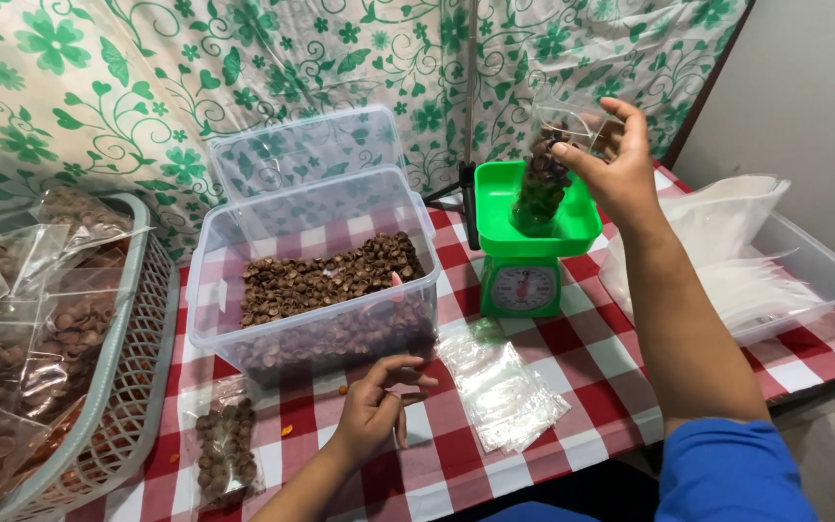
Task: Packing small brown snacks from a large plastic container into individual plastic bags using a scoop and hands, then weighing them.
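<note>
Left hand (379, 406) resting, right hand (611, 155) gripping bag (545, 179)

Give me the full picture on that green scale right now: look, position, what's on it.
The green scale is a small kitchen type, plastic by the look, with a square tray on top and a round dial on its front. It stands upright on the red-and-white checked tablecloth, right of the clear tub of brown pieces. The right hand holds a clear bag of brown pieces upright in the tray. The needle reading is too small to tell.
</note>
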